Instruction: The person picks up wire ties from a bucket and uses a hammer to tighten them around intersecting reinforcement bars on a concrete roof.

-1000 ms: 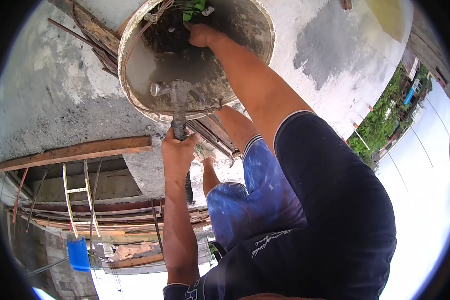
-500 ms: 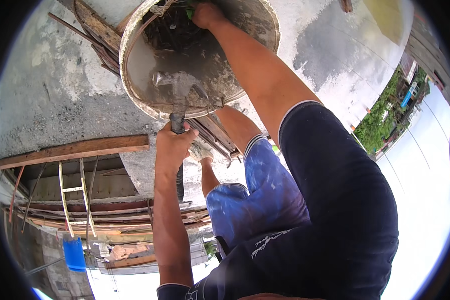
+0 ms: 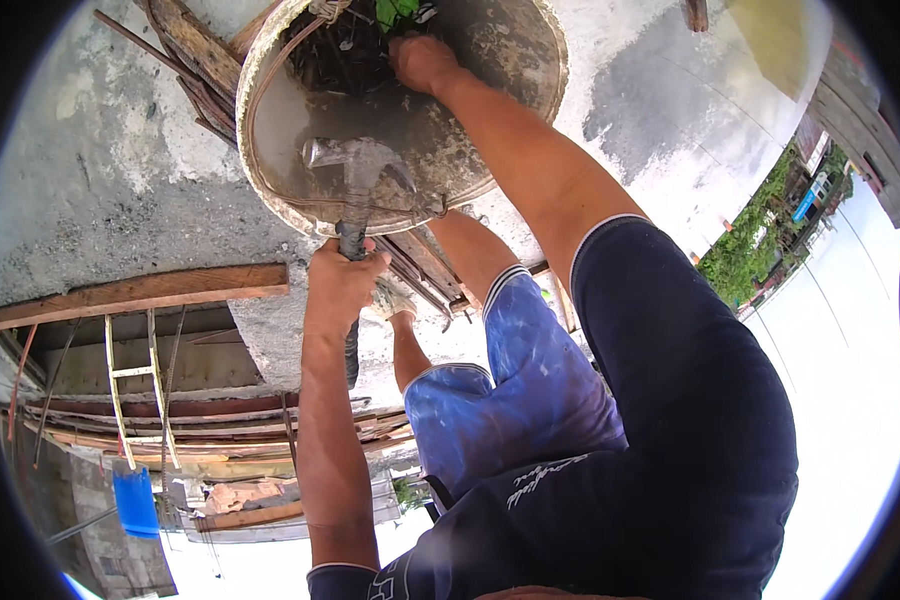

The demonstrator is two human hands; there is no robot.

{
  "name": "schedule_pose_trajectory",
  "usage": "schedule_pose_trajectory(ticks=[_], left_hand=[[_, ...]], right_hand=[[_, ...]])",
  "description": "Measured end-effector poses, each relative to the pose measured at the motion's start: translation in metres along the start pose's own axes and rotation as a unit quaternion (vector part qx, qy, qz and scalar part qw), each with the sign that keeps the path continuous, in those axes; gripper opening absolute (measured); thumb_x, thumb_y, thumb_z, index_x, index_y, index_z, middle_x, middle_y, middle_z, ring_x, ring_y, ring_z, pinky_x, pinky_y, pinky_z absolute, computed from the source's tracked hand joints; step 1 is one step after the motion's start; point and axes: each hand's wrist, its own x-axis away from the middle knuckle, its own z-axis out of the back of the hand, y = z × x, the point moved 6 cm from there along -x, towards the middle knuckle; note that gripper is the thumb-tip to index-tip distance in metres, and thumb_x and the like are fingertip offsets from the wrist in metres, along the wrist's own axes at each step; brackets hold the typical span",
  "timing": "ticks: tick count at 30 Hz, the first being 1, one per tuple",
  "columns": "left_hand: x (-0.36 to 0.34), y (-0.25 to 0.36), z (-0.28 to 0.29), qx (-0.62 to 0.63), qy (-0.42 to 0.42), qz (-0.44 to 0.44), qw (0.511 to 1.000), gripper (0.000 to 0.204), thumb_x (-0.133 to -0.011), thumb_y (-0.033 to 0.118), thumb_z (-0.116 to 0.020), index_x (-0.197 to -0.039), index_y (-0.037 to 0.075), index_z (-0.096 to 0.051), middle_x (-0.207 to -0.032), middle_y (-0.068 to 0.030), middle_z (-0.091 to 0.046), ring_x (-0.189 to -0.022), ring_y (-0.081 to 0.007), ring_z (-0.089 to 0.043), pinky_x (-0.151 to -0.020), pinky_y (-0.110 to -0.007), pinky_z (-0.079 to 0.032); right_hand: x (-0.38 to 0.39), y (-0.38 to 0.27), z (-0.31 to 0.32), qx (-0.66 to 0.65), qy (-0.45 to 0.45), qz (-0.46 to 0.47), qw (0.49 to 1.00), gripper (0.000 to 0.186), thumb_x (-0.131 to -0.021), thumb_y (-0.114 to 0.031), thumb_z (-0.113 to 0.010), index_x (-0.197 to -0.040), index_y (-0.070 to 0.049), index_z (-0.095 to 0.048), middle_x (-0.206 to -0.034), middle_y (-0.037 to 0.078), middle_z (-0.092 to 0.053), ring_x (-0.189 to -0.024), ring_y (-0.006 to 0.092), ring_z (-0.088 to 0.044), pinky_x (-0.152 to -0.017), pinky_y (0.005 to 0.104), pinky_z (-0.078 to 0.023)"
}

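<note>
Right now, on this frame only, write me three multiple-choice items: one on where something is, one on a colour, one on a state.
1. Where is the hammer head?
A. Inside the round basin
B. On the wooden plank
C. In the blue bucket

2. What colour are the person's shorts?
A. Red
B. Blue
C. Yellow

3. What is the left hand doing?
A. Hanging open and free
B. Closed round the hammer handle
C. Resting flat on the plank

Answers:
1. A, the steel head lies over the grey inside of the basin, with the handle crossing the rim.
2. B, the shorts are blue with paler patches.
3. B, the fingers wrap the dark handle just below the basin rim, while the right hand reaches into the dark tangle at the far side of the basin.
</note>
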Motion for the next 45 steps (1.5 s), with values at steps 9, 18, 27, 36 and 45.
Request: schedule_pose_trajectory(ticks=[9, 18, 27, 36, 45], left_hand=[[-0.008, 0.002, -0.008, 0.021, -0.017, -0.017, 0.999, 0.028, -0.079, 0.010, -0.077, -0.100, -0.001, -0.061, -0.060, -0.0014, -0.054, -0.046, -0.0081, -0.048, -0.039, -0.023, -0.040], [-0.003, -0.009, 0.000, 0.027, -0.009, -0.001, 1.000, 0.029, -0.079, 0.010, -0.077, -0.100, -0.002, -0.060, -0.063, -0.0021, -0.056, -0.047, -0.0084, -0.049, -0.039, -0.024, -0.039], [-0.013, 0.012, -0.015, 0.034, -0.037, -0.036, 0.998, 0.032, -0.078, 0.014, -0.079, -0.101, -0.002, -0.062, -0.059, -0.0016, -0.053, -0.045, -0.0095, -0.048, -0.039, -0.024, -0.038], [-0.016, 0.002, -0.013, 0.047, -0.040, -0.015, 0.998, 0.028, -0.079, 0.011, -0.077, -0.099, -0.002, -0.061, -0.061, -0.0015, -0.055, -0.047, -0.0078, -0.049, -0.039, -0.024, -0.039], [-0.009, -0.010, 0.000, 0.056, -0.034, -0.005, 0.998, 0.026, -0.080, 0.012, -0.076, -0.097, -0.001, -0.061, -0.061, -0.0001, -0.053, -0.046, -0.0083, -0.047, -0.040, -0.026, -0.039]], right_hand=[[-0.028, 0.024, 0.024, -0.104, 0.019, -0.059, 0.993, 0.031, -0.087, -0.031, -0.057, -0.096, -0.005, -0.072, -0.103, 0.019, -0.070, -0.103, 0.0350, -0.065, -0.091, 0.0417, -0.052], [-0.026, -0.041, 0.038, -0.198, 0.078, -0.048, 0.976, 0.020, -0.087, -0.021, -0.064, -0.084, -0.004, -0.074, -0.092, 0.021, -0.071, -0.091, 0.0364, -0.069, -0.081, 0.0428, -0.055], [-0.042, 0.003, 0.005, -0.094, 0.038, -0.096, 0.990, 0.021, -0.089, -0.018, -0.057, -0.094, -0.006, -0.074, -0.098, 0.018, -0.072, -0.097, 0.0333, -0.069, -0.085, 0.0424, -0.054], [-0.068, -0.017, 0.004, -0.096, 0.069, -0.121, 0.986, 0.024, -0.088, -0.015, -0.053, -0.095, -0.005, -0.074, -0.100, 0.021, -0.071, -0.096, 0.0343, -0.069, -0.084, 0.0423, -0.055], [-0.014, -0.041, 0.004, -0.356, -0.101, -0.133, 0.920, 0.034, -0.090, -0.026, -0.056, -0.109, -0.001, -0.069, -0.099, 0.016, -0.072, -0.082, 0.0264, -0.069, -0.072, 0.0402, -0.055]])
